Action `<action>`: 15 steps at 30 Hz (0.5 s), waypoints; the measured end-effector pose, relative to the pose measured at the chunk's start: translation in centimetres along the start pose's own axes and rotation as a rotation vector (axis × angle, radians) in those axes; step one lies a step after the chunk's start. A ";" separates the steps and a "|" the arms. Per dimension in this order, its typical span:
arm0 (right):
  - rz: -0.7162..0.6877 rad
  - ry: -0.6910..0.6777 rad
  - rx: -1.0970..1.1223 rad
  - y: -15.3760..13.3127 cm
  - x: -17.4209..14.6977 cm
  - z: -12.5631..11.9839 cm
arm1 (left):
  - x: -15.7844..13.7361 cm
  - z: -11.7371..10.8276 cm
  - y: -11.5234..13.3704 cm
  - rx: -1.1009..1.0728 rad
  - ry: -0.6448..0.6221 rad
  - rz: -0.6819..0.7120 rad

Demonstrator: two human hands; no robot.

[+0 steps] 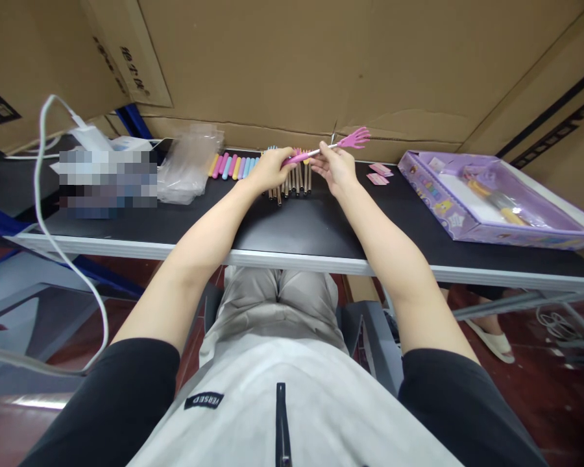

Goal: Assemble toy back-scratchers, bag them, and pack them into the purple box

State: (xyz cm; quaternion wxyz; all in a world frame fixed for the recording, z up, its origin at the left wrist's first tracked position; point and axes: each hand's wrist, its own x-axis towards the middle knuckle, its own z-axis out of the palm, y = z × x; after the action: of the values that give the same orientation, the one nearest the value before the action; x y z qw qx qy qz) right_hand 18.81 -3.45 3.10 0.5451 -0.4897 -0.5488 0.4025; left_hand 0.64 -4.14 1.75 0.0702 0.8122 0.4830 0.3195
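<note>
A pink back scratcher with a hand-shaped head is held slightly tilted above the black table, its head to the right. My left hand is closed round its pink handle. With finger and thumb, my right hand grips the pale shaft just below the head. Beneath and between the hands lie several metal rods with dark ends, partly covered by my left hand. A row of pastel handles in pink, yellow, blue and purple lies left of my left hand.
Clear plastic bags lie at the left, near a white cable. Small pink cards and a purple open box with wrapped items are at the right. A cardboard wall stands behind the table. Another person's foot shows below right.
</note>
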 end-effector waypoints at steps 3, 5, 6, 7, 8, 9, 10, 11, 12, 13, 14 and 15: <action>-0.020 0.098 0.052 0.3 1.2 -0.8 | -0.1 -0.2 0.1 -0.013 -0.004 -0.012; -0.011 0.144 0.097 0.6 1.9 -1.4 | -0.1 -0.3 0.0 -0.020 -0.003 -0.018; -0.009 0.152 0.103 0.7 2.2 -1.7 | -0.1 -0.4 -0.1 -0.020 -0.001 -0.021; -0.012 0.152 0.094 0.8 2.5 -1.9 | -0.1 -0.4 -0.2 -0.017 0.003 -0.025; -0.018 0.149 0.076 0.8 2.7 -2.0 | -0.1 -0.4 -0.4 -0.012 0.007 -0.029; -0.022 0.145 0.056 0.9 2.8 -2.0 | -0.1 -0.4 -0.5 -0.007 0.010 -0.033; -0.019 0.146 0.046 0.9 2.8 -2.0 | -0.1 -0.4 -0.6 -0.004 0.011 -0.036; -0.008 0.149 0.053 1.0 2.8 -1.9 | -0.1 -0.4 -0.7 -0.003 0.013 -0.038; 0.008 0.154 0.065 1.0 2.7 -1.7 | -0.1 -0.4 -0.8 -0.004 0.014 -0.039; 0.021 0.157 0.077 1.1 2.7 -1.5 | 0.0 -0.4 -0.9 -0.004 0.015 -0.040; 0.028 0.155 0.077 1.1 2.6 -1.4 | 0.0 -0.3 -1.0 -0.004 0.017 -0.038; 0.024 0.146 0.067 1.2 2.6 -1.3 | 0.0 -0.3 -1.1 -0.001 0.022 -0.035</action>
State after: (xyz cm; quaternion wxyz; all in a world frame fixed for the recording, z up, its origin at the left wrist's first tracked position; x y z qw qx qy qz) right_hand 20.39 -0.78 2.53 0.5948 -0.5059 -0.4878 0.3903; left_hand -0.31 -3.63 1.55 0.0711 0.8000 0.4977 0.3274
